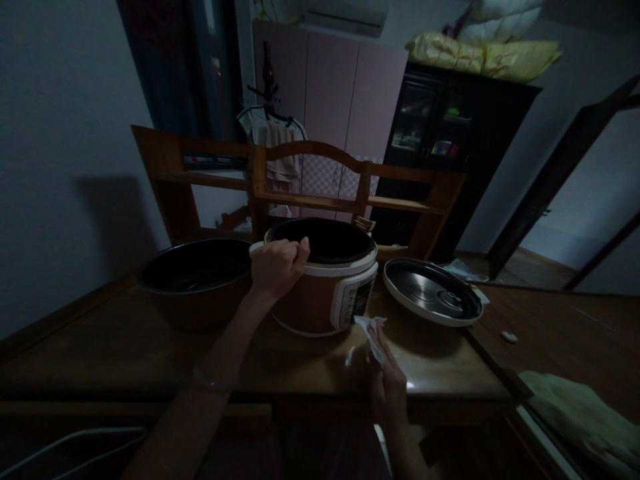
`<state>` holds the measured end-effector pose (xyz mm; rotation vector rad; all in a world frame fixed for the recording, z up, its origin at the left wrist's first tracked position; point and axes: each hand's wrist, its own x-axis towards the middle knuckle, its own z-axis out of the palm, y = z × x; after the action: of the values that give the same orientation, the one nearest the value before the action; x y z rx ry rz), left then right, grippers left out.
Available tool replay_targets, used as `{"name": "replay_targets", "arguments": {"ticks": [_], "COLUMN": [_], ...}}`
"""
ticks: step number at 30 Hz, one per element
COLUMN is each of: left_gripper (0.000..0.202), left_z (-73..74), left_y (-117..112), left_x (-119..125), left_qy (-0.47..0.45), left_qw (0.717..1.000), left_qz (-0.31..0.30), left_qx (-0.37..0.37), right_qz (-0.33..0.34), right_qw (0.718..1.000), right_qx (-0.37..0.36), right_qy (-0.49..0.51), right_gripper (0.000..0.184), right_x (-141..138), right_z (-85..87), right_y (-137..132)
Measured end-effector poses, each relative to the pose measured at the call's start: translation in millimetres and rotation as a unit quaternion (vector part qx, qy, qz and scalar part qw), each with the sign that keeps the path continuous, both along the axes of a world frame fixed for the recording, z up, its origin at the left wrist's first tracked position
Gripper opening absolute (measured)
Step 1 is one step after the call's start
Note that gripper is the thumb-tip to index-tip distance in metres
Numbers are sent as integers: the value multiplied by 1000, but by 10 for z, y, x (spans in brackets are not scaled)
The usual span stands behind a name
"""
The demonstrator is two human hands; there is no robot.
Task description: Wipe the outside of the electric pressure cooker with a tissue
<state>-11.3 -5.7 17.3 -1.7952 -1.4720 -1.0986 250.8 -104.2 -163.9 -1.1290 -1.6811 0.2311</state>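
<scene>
An electric pressure cooker stands uncovered on the wooden desk, its dark opening facing up and its control panel turned to the right. My left hand is closed in a fist at the cooker's left side, around what looks like its white side handle. In my right hand is a crumpled white tissue, pinched in the fingers near the lower edge of the control panel. A dark inner pot rests left of the cooker. On the right lies the round lid, with its metal underside up.
The wooden desk has a low shelf rack along its back. A greenish cloth lies at lower right, and a small white object is on the brown surface beyond. Pink cabinets stand behind.
</scene>
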Motion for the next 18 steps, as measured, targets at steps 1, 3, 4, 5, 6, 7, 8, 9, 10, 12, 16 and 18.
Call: {"name": "replay_targets", "arguments": {"ticks": [1, 3, 4, 5, 6, 7, 8, 9, 10, 12, 16, 18], "left_gripper": [59, 60, 61, 61, 61, 61, 60, 59, 58, 58, 56, 54], "left_z": [13, 32, 37, 39, 38, 34, 27, 20, 13, 2, -1, 4], "left_y": [-7, -18, -19, -17, -9, 5, 26, 53, 85, 159, 309, 374], "left_x": [-6, -19, -28, -39, -52, -69, -89, -113, -140, -202, -335, -397], "left_qy": [3, 7, 8, 8, 6, 2, -2, -7, -12, -24, -57, -75], "left_qw": [1000, 1000, 1000, 1000, 999, 999, 999, 998, 997, 996, 990, 985], "left_qz": [-8, -20, -23, -26, -32, -40, -50, -60, -69, -80, -120, -142], "left_qx": [-3, -9, -12, -15, -17, -18, -20, -20, -23, -29, -44, -57], "right_qz": [-24, -72, -95, -116, -134, -147, -156, -161, -164, -167, -178, -175], "right_qw": [998, 986, 975, 962, 949, 936, 927, 920, 916, 914, 913, 917], "right_qx": [-12, -48, -70, -91, -109, -121, -127, -127, -125, -122, -113, -108], "right_qy": [49, 145, 190, 230, 266, 295, 317, 334, 344, 350, 349, 342], "right_gripper": [51, 49, 50, 51, 52, 53, 52, 52, 50, 46, 41, 39], "right_x": [77, 217, 275, 324, 364, 396, 420, 438, 450, 462, 467, 463], "right_z": [-34, -86, -106, -123, -140, -155, -169, -182, -191, -199, -186, -183], "right_y": [17, 54, 72, 89, 106, 122, 138, 154, 167, 185, 184, 175]}}
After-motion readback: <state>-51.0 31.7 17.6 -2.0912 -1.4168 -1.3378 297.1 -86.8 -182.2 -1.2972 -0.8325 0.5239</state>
